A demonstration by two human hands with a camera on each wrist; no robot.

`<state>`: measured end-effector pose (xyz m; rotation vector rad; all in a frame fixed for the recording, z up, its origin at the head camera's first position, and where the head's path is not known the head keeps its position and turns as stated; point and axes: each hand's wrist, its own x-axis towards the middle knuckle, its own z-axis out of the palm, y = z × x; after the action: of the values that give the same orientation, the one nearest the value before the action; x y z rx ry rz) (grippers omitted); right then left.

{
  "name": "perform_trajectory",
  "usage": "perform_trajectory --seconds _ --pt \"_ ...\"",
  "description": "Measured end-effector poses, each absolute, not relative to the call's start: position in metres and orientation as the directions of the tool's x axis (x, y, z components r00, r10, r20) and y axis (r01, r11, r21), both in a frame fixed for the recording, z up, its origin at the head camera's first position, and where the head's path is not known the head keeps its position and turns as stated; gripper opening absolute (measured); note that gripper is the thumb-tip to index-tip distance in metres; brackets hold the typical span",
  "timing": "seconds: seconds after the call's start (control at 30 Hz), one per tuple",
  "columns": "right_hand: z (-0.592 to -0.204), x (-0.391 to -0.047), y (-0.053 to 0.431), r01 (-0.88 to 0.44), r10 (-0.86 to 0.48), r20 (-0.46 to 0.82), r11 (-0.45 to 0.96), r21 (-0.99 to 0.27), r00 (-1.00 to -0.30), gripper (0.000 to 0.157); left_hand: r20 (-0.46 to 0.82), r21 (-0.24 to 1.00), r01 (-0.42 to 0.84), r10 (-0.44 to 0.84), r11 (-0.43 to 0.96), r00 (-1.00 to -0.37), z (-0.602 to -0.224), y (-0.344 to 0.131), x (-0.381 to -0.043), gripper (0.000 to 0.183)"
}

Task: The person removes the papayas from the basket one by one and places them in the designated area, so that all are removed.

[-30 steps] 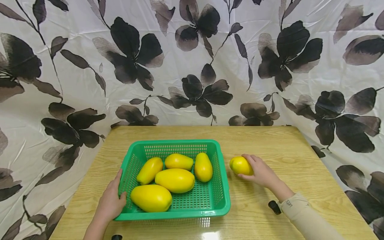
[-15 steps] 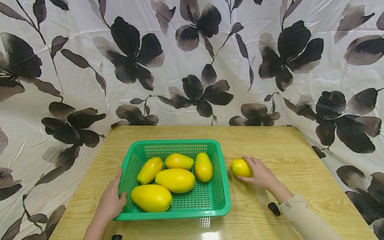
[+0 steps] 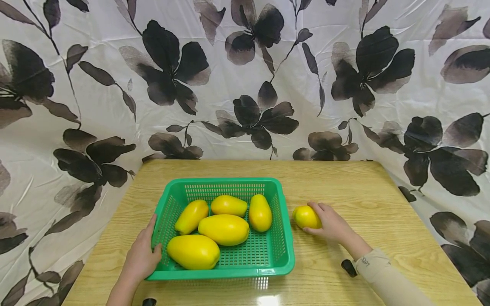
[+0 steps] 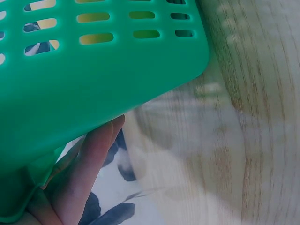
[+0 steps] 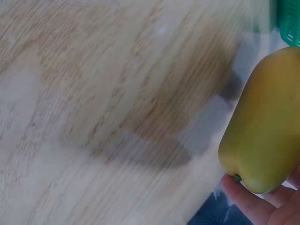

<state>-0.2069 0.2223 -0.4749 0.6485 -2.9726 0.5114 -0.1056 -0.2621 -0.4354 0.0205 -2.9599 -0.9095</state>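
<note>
A green plastic basket (image 3: pixel 268 272) with slotted walls holds several yellow papayas (image 3: pixel 223 230). My left hand (image 3: pixel 142 257) grips its left rim, thumb inside and fingers along the outer wall. From below, the left wrist view shows those fingers (image 4: pixel 86 164) against the green wall. To the right of the basket, my right hand (image 3: pixel 332 223) holds another papaya (image 3: pixel 306 217) by its right end, thumb on the near side and fingers over the far side. Up close in the right wrist view, this papaya (image 5: pixel 265 122) is yellow-green, with a small stem end near the fingertips.
The basket stands on a wooden table (image 3: pixel 344 182) with a glossy surface. Behind and beside the table hangs a white cloth (image 3: pixel 214 89) printed with dark flowers. Small black objects show by the right wrist (image 3: pixel 348 268) and at the front edge (image 3: pixel 149 302).
My right hand and the papaya in it have shifted slightly toward the front of the table. The left hand, the basket and the papayas inside stay put.
</note>
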Motion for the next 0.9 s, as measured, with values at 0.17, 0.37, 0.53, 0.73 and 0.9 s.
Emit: perform_trajectory --seconds 0.17,0.37,0.53,0.73,0.9 --pt "-0.4762 -0.2065 0.2220 -0.415 -0.400 0.117 0.854 -0.314 -0.909 0.077 0.045 0.559 0.006 -0.023 0.829 -0.999 -0.4360 -0.2622 -0.1055 0.078" --pt "-0.4815 -0.2062 0.2223 -0.417 -0.403 0.111 0.854 -0.312 -0.908 0.077 0.052 0.555 0.008 -0.025 0.832 -0.998 -0.4357 -0.2626 -0.1030 0.078" --pt "-0.4845 -0.2055 0.2228 -0.405 -0.397 0.094 0.855 -0.322 -0.913 0.076 0.050 0.558 0.007 -0.025 0.830 -0.998 -0.4356 -0.2626 -0.1030 0.078" --pt "-0.4839 -0.2063 0.2228 -0.407 -0.398 0.095 0.854 -0.325 -0.912 0.076 0.044 0.561 0.004 -0.025 0.828 -0.999 -0.4363 -0.2627 -0.1046 0.078" --pt "-0.4819 -0.2069 0.2234 -0.408 -0.400 0.093 0.852 -0.328 -0.912 0.078 0.036 0.561 0.000 -0.025 0.828 -0.999 -0.4372 -0.2629 -0.1066 0.079"
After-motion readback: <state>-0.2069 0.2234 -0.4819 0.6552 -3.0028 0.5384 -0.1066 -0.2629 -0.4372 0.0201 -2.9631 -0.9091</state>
